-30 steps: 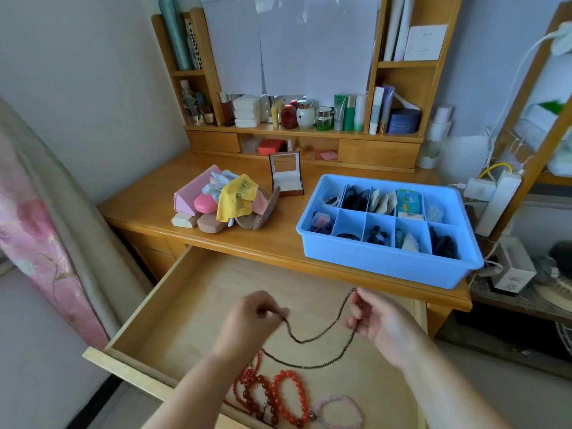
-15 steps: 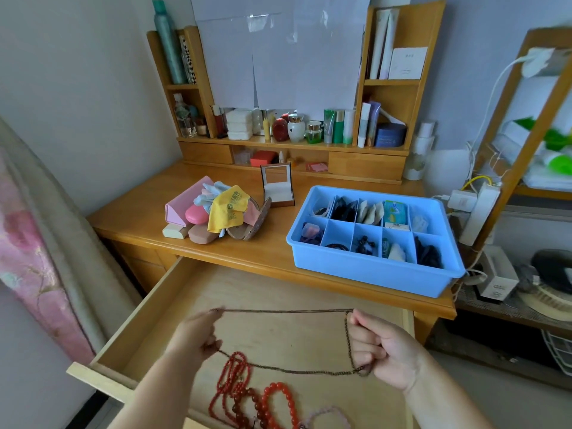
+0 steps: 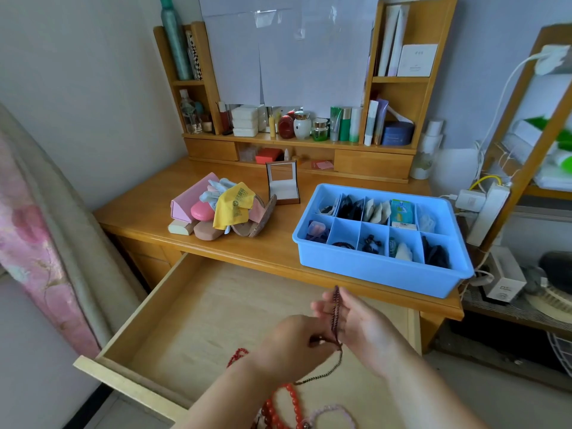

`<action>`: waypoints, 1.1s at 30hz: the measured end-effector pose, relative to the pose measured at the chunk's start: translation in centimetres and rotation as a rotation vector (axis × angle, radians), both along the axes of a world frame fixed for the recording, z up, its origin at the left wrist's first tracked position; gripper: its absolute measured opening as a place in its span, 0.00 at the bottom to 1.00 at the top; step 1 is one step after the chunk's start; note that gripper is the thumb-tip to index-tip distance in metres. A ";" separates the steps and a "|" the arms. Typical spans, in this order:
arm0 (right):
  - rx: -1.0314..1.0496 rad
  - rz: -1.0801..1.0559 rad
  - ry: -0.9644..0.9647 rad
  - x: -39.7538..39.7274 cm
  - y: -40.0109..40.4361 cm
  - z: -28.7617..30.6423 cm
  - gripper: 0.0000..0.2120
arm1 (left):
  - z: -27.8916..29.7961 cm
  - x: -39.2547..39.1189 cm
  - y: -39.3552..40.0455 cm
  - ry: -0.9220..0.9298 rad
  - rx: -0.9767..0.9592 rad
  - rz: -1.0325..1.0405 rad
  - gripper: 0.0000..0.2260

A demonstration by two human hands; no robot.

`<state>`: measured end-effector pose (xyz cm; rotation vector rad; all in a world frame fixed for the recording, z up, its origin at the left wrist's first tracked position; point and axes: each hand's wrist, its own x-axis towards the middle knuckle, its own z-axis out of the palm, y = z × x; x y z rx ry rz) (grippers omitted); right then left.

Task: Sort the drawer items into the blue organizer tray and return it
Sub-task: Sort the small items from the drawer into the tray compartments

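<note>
No legible text, printed green marks on yellow cloth too small to read, faint lines on white card on shelf, label on teal packet in blue organizer tray blurred

left hand: pinch grip | right hand: fingers curled, gripping

**Desk and surroundings: non-task items**

Wooden desk against the wall, bearing a hutch shelf with bottles, jars and boxes. On the desktop: pink triangular case, yellow cloth draped over a heap of small cases, and an open gift box standing upright just behind the heap. White power strip at the right edge. Floral fabric at far left.
</note>
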<state>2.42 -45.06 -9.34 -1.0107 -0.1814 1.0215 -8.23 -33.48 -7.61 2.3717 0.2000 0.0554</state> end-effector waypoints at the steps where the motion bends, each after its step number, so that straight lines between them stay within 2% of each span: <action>1: -0.059 0.065 -0.081 -0.3 0.0 0.1 0.16 | 0.4 0.6 -0.5 -0.036 -0.040 0.016 0.04; 4: -0.190 0.172 -0.172 -0.5 -0.6 0.3 0.14 | 0.9 2.0 0.4 -0.122 -0.036 0.246 0.05; 7: -0.181 0.181 -0.016 -0.2 -1.7 0.2 0.08 | -0.4 2.0 3.3 -0.060 -0.125 0.453 0.08; 9: -0.061 0.099 0.155 0.3 -2.3 0.1 0.07 | -2.0 0.8 5.4 0.070 -0.380 0.584 0.12; 11: 0.039 -0.023 0.318 1.1 -2.8 -0.2 0.07 | -3.8 -1.1 7.0 0.137 -0.719 0.762 0.12; 14: 0.032 -0.181 0.398 1.9 -3.3 -1.0 0.07 | -6.3 -3.2 8.4 0.079 -1.203 1.054 0.11; 16: -0.031 -0.244 0.392 2.0 -3.3 -1.7 0.08 | -7.2 -3.4 8.3 -0.001 -1.406 1.176 0.10; 17: -0.078 -0.266 0.375 1.9 -3.3 -2.1 0.09 | -7.5 -3.3 8.0 -0.042 -1.449 1.202 0.09; 18: -0.133 -0.285 0.347 1.9 -3.2 -2.5 0.10 | -7.6 -3.0 7.4 -0.071 -1.427 1.195 0.08; 19: -0.187 -0.299 0.310 1.9 -3.2 -2.8 0.11 | -7.4 -2.7 6.7 -0.079 -1.313 1.155 0.08; 21: -0.253 -0.301 0.217 1.9 -2.8 -3.0 0.11 | -6.9 -2.1 5.5 -0.071 -0.847 0.985 0.10; 23: -0.287 -0.287 0.100 1.9 -2.3 -2.7 0.10 | -5.5 -1.5 4.4 -0.061 -0.359 0.720 0.11; 25: -0.328 -0.231 -0.068 1.5 -1.7 -2.1 0.09 | -3.7 -0.8 2.9 -0.017 -0.138 0.418 0.13; 27: -0.363 -0.100 -0.237 0.9 -1.2 -1.5 0.13 | -2.0 0.2 0.8 0.011 -0.070 0.197 0.13; 28: -0.373 -0.019 -0.284 0.5 -1.0 -1.2 0.17 | -1.4 0.8 -0.1 -0.013 -0.082 0.154 0.13; 31: -0.324 0.178 -0.287 -0.5 -0.7 -0.6 0.23 | 0.0 2.4 -1.3 -0.105 -0.203 0.220 0.08; 33: -0.283 0.128 -0.184 -0.5 -0.9 -0.4 0.20 | 0.1 3.0 0.0 -0.114 -0.198 0.360 0.08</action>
